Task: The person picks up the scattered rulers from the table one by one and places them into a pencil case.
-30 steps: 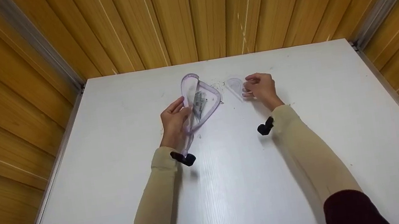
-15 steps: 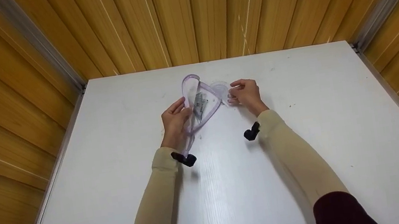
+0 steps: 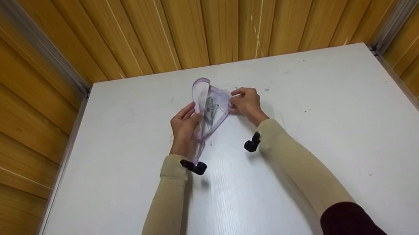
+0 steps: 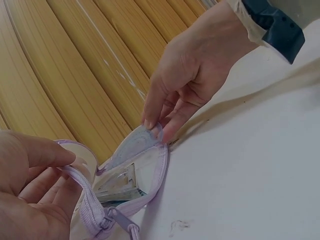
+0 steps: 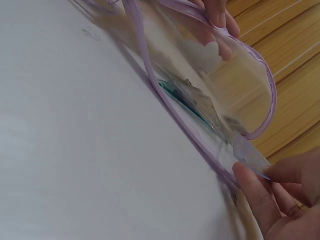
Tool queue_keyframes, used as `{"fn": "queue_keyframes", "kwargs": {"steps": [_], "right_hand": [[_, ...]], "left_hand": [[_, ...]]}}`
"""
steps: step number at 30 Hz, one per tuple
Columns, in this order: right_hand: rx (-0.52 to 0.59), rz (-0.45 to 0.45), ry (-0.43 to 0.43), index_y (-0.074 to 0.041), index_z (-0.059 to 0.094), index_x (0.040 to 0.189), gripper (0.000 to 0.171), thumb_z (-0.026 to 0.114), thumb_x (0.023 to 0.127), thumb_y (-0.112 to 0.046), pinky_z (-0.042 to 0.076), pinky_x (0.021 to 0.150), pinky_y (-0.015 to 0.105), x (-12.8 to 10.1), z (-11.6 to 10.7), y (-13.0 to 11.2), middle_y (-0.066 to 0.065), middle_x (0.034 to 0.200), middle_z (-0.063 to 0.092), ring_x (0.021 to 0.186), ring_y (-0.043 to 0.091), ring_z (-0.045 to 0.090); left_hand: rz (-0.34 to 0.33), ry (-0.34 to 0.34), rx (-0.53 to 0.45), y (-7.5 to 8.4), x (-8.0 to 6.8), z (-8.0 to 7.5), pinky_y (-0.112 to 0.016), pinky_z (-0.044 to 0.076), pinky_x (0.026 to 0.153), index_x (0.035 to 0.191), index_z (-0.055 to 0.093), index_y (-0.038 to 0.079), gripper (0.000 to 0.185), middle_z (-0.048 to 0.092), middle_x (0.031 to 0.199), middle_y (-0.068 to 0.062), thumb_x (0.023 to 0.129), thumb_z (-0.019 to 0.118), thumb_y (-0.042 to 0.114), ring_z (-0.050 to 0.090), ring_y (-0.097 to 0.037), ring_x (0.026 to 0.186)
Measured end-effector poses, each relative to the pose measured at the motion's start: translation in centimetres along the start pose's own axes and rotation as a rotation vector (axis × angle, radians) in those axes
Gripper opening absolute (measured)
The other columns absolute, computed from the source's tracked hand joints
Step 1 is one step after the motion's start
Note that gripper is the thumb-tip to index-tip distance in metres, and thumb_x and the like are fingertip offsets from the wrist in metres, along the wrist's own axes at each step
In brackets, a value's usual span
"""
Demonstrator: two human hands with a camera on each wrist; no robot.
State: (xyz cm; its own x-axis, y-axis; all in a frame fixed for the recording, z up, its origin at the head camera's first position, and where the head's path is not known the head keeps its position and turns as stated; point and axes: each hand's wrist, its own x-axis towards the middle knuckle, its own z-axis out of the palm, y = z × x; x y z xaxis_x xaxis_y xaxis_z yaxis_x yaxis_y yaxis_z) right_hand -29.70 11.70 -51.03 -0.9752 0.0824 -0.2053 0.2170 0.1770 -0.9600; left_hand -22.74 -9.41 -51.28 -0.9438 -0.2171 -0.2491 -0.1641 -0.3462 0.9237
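A clear zip pouch with lilac trim (image 3: 215,127) stands open near the table's far side. My left hand (image 3: 185,126) pinches one edge of its mouth between thumb and fingers. Inside lie clear set squares (image 4: 120,184), with a dark greenish edge showing beneath; how many is hard to tell. My right hand (image 3: 246,103) pinches a clear, round-edged protractor (image 4: 134,147) between thumb and fingers. In the left wrist view, the protractor reaches into the pouch's mouth at the far end. From the left wrist view, the zip pull (image 4: 122,220) hangs at the pouch's near corner.
The white table (image 3: 122,195) spreads under both arms. A wood-look slatted wall (image 3: 188,22) rises behind its far edge, with similar walls at both sides. Small specks (image 3: 307,110) lie on the table right of my right hand.
My right hand has moved left with the protractor, from apart from the pouch to its open mouth. The left hand and the pouch have stayed nearly in place.
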Motion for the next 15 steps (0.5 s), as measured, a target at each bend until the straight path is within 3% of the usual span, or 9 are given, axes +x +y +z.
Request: {"fn": "queue_keyframes", "kwargs": {"steps": [15], "right_hand": [[0.031, 0.015, -0.008, 0.003, 0.071, 0.117, 0.030, 0.070, 0.087, 0.003, 0.061, 0.066, 0.032, -0.8, 3.0, -0.4, 0.012, 0.091, 0.069, 0.074, 0.023, 0.074]], "left_hand": [[-0.008, 0.024, 0.044, 0.0, 0.1, 0.1, -0.033, 0.054, 0.095, 0.130, 0.072, 0.011, 0.049, 0.071, 0.129, -0.007, 0.084, 0.076, -0.006, 0.067, -0.021, 0.116]]}}
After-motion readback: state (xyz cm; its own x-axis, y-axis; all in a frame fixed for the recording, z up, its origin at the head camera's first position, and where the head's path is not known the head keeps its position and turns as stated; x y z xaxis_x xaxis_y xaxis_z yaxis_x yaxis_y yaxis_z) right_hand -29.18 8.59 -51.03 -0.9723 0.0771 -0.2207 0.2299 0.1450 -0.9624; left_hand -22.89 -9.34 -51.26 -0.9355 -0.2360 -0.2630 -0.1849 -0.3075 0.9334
